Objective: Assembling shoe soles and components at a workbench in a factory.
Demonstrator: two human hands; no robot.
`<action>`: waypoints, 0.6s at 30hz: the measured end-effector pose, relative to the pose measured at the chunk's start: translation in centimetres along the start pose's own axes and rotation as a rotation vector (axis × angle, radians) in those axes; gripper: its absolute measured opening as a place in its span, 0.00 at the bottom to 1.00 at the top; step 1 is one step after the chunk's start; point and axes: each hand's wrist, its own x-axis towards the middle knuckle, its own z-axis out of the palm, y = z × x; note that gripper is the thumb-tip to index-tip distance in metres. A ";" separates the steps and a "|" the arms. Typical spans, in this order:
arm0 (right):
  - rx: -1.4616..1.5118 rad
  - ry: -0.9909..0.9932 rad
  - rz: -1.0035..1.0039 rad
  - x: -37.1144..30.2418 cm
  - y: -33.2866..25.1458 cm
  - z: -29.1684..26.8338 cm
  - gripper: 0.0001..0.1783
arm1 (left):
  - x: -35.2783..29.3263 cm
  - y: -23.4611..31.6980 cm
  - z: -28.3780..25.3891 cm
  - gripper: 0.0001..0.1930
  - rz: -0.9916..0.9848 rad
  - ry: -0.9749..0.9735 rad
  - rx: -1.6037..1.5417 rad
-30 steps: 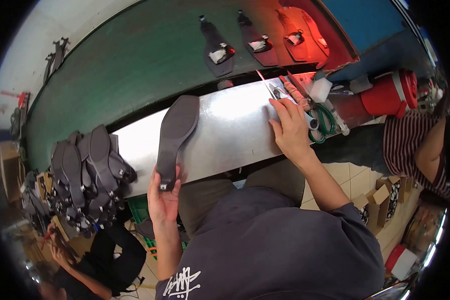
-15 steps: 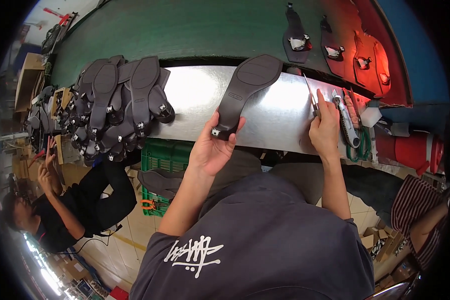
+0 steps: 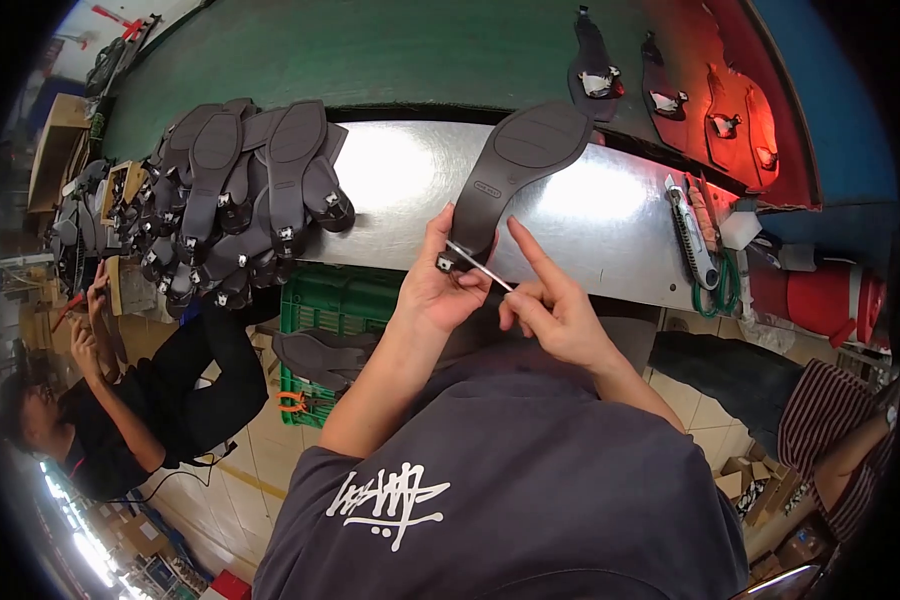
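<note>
The left hand (image 3: 436, 292) clamps a grey sole (image 3: 520, 150) by its near end; the right hand (image 3: 567, 322) pinches a thin rod (image 3: 484, 268) across it. On the desk (image 3: 610, 225), more soles (image 3: 208, 185) lie left, a knife (image 3: 692, 235) right.

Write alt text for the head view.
A person's left hand holds a dark shoe sole by its heel end, while the right hand holds a slim metal tool there. More soles are heaped at the left end of a metal worktop.

The shoe sole (image 3: 525, 150) looked matt and rubbery; the worktop (image 3: 610, 245) was smooth, glossy metal.
The slim rod (image 3: 482, 267) had a metallic shine, the crate (image 3: 315, 308) was plastic, the T-shirt (image 3: 560, 470) matt cloth.
</note>
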 end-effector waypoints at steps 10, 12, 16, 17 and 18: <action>-0.236 0.162 -0.179 1.1 1.2 -0.2 0.26 | -0.6 -0.4 0.0 0.09 -0.001 -0.117 0.078; -0.271 0.177 -0.226 1.2 1.5 -0.9 0.23 | -0.6 -0.5 0.1 0.09 0.011 -0.087 0.081; 0.074 0.061 0.135 1.3 0.4 -2.2 0.22 | -0.1 -0.5 0.0 0.12 0.169 -0.102 0.260; 0.072 0.056 0.131 1.3 0.0 -2.2 0.22 | 0.2 -0.4 -0.3 0.15 0.249 -0.167 0.345; 0.140 0.009 0.208 1.3 -0.6 -2.3 0.25 | 0.5 -0.2 -0.3 0.15 0.257 -0.172 0.343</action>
